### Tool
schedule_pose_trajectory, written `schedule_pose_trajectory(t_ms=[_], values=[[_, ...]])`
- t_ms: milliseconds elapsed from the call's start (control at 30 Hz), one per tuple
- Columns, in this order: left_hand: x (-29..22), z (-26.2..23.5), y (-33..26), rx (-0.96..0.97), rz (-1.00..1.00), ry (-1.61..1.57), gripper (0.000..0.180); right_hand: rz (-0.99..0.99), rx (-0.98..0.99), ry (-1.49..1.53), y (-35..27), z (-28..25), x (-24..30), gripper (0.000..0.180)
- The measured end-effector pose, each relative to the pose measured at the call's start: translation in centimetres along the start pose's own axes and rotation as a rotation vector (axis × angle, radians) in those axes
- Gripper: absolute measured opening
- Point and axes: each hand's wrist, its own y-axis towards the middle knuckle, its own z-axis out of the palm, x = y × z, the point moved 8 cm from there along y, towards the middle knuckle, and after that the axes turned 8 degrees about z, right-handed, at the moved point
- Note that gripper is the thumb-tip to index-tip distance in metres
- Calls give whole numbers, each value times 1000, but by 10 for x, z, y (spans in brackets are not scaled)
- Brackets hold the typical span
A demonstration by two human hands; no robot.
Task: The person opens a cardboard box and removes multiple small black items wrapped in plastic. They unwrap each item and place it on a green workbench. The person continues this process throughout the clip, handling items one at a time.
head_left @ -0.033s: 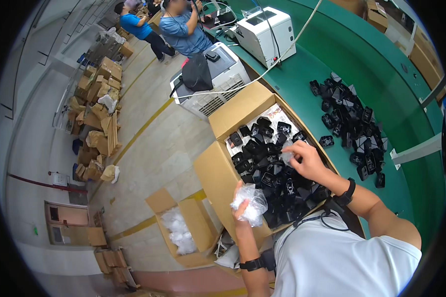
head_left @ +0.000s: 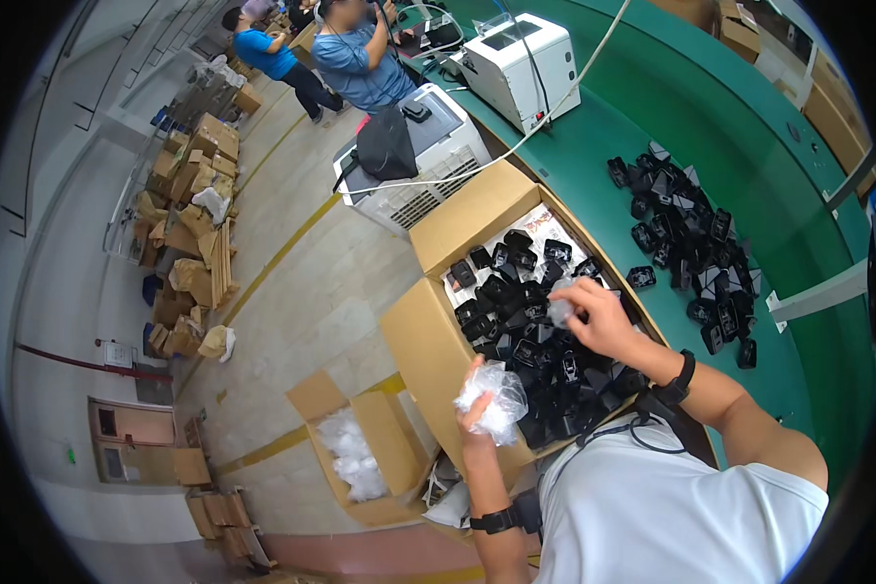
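Black plastic parts fill the open cardboard box by the green table, small and glossy. Right hand pinches a small clear bag above them; left hand grips crumpled clear bags. Unwrapping seems under way; freeing the part calls for a careful two-handed pull.

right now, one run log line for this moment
left hand: holds crumpled clear plastic bags | right hand: pinches small clear bag over open cardboard box of small black plastic parts
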Motion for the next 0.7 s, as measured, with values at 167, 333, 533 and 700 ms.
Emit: schedule_pose_trajectory(t_ms=[167,333,533,700], values=[[4,25,-1,146,-124,21,32,130,73,241,-3,37,4,38],[20,24,6,108,-104,-19,9,108,68,237,-7,54,8,24],[24,41,6,137,-200,110,18,6,-39,40,-6,58,4,15],[28,62,3,199,-216,319,23,236,75,227,1,71,-19,19]])
